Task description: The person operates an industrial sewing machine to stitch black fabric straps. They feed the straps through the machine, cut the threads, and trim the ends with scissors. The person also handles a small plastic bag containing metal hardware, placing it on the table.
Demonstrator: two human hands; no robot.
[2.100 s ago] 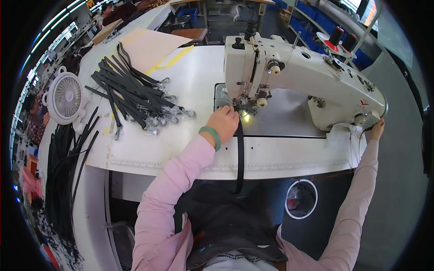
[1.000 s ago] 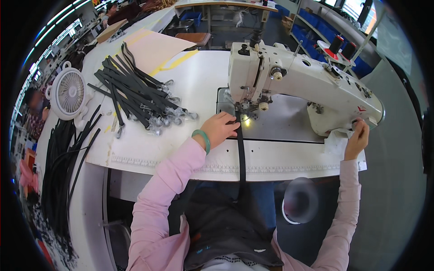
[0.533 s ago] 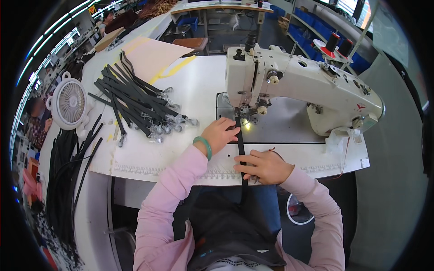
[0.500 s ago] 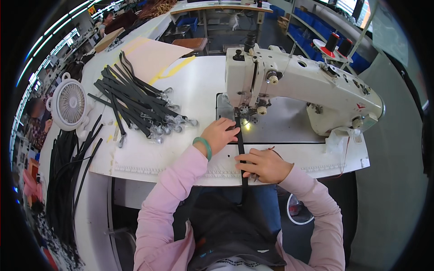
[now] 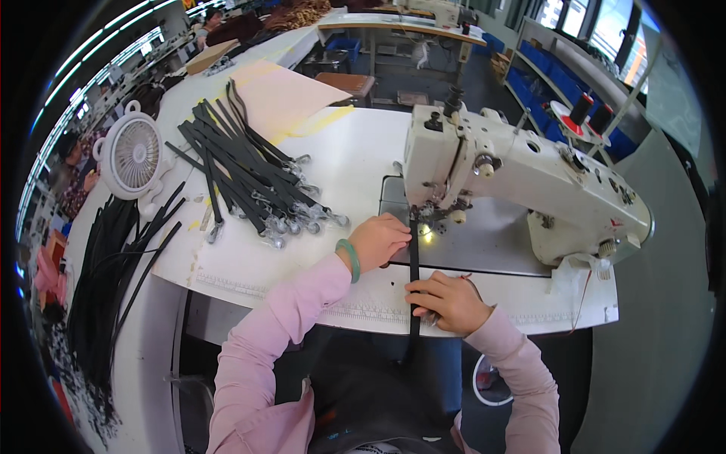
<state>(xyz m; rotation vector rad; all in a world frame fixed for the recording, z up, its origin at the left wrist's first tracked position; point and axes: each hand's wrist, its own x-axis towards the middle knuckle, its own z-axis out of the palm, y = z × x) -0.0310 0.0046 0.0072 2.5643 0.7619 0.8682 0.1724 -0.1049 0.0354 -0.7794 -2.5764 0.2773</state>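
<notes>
A flat, narrow black strap [image 5: 414,262] runs from under the needle area of the cream-enamelled sewing machine [image 5: 556,185], across the smooth white sewing table [image 5: 352,174], and over its front edge. The left hand [image 5: 380,244], wearing a glossy green bangle [image 5: 349,261], lays bent fingertips on the strap just in front of the needle area. The right hand [image 5: 451,301] spreads its fingers over the strap nearer the front edge, with a small dark object partly hidden beneath the palm. The hands are apart; whether either pinches the strap or only presses it, I cannot tell. A small lamp [image 5: 426,234] glows over the polished metal bed plate [image 5: 495,238].

Toward the table's left edge, matte black straps [image 5: 238,170] lie in a crisscross heap, their ends carrying rounded hardware [image 5: 295,221] in crinkled clear plastic. A round white fan [image 5: 136,155] stands at that edge, beside long thin strips [image 5: 98,295] drooping over it. A smooth pale-pink sheet [image 5: 283,94] lies behind the heap.
</notes>
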